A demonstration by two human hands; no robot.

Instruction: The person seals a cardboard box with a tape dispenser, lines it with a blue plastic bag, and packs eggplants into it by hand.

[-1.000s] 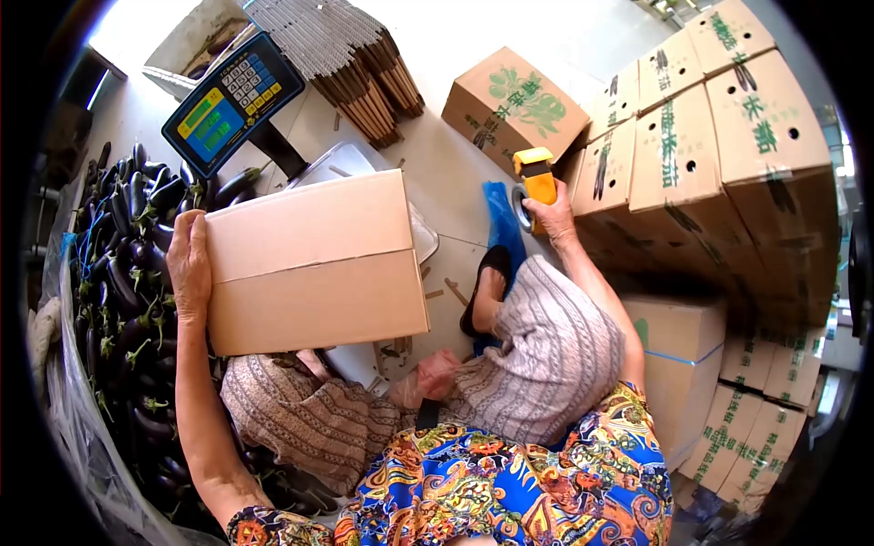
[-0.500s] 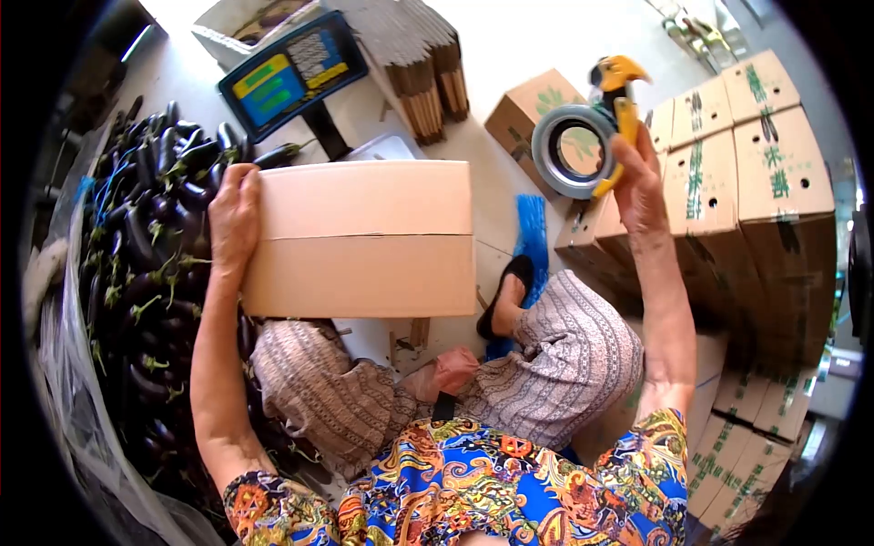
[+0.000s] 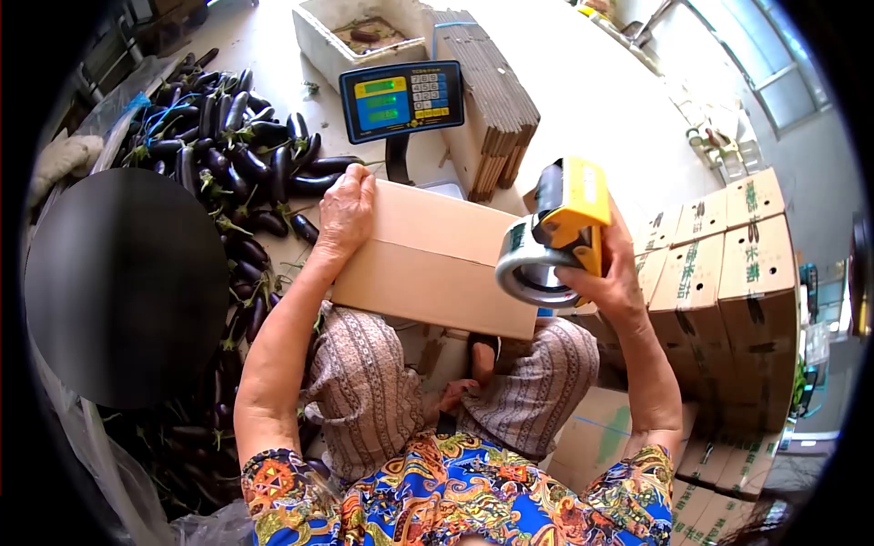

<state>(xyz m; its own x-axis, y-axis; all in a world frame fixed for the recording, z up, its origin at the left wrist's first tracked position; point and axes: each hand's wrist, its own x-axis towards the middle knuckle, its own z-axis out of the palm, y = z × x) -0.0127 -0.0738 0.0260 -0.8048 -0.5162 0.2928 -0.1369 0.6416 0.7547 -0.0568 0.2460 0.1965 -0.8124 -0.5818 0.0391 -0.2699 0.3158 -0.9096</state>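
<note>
A closed cardboard box (image 3: pixel 428 250) lies tilted over my knees, its lengthwise seam facing up. My left hand (image 3: pixel 347 211) grips the box's far left corner, fingers bent over the edge. In my right hand (image 3: pixel 608 273) is a yellow tape dispenser (image 3: pixel 583 205) loaded with a wide roll of tape. The roll overlaps the right end of the box in this view. My right thumb lies by the roll, and the other fingers are mostly hidden behind the dispenser.
Eggplants (image 3: pixel 246 164) are heaped on the left beside plastic sheeting. A scale display (image 3: pixel 402 100) stands beyond the box, near flattened cartons (image 3: pixel 487 91) and a white foam bin (image 3: pixel 314 45). Printed cartons (image 3: pixel 701 282) are stacked on the right. A dark blurred disc (image 3: pixel 127 287) covers part of the left side.
The tape dispenser has come down and left to the right end of the box. The box now slants down toward the right. My view has shifted, and the dark disc has appeared.
</note>
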